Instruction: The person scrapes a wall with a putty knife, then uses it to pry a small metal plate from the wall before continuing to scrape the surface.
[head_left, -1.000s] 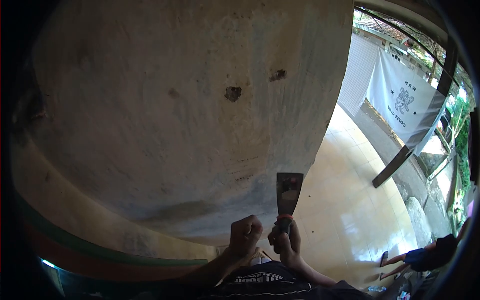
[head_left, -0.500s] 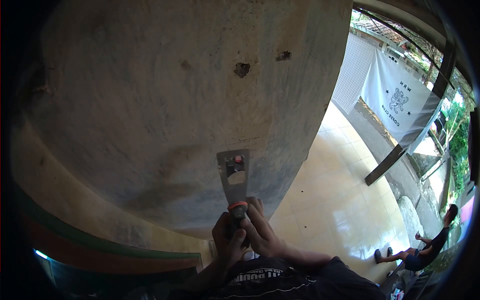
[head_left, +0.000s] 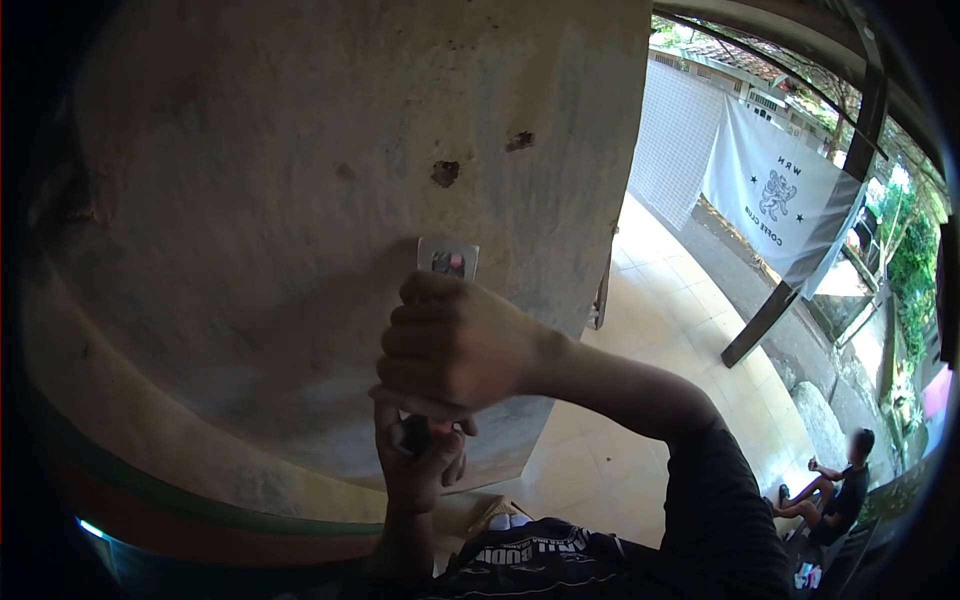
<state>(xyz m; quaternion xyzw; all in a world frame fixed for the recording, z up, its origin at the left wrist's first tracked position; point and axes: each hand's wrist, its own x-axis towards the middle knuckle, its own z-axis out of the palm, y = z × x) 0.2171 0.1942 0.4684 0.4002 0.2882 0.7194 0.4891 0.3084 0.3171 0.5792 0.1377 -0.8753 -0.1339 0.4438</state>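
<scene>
A scraper with a wide metal blade (head_left: 448,256) points up in front of the stained wall (head_left: 300,200). My left hand (head_left: 412,465) is closed round its dark handle, low at the centre, with a bit of the orange collar showing. Just above, my right hand (head_left: 455,345) is curled into a fist across the blade; the blade's top end sticks out past the knuckles. The right fist hides the middle of the scraper, and its fingertips are out of sight. Two dark holes (head_left: 445,174) mark the wall above the blade.
Pale floor tiles (head_left: 590,440) lie to the right. Beyond them are a dark post (head_left: 760,325) and a hanging white banner (head_left: 780,190). A person (head_left: 845,495) sits at the lower right. A curved green-edged ledge (head_left: 200,500) runs along the lower left.
My right hand has moved up from beside the handle and now covers the blade. The scraper has shifted left and slightly up. The view has turned slightly, and the seated person's legs have drawn in.
</scene>
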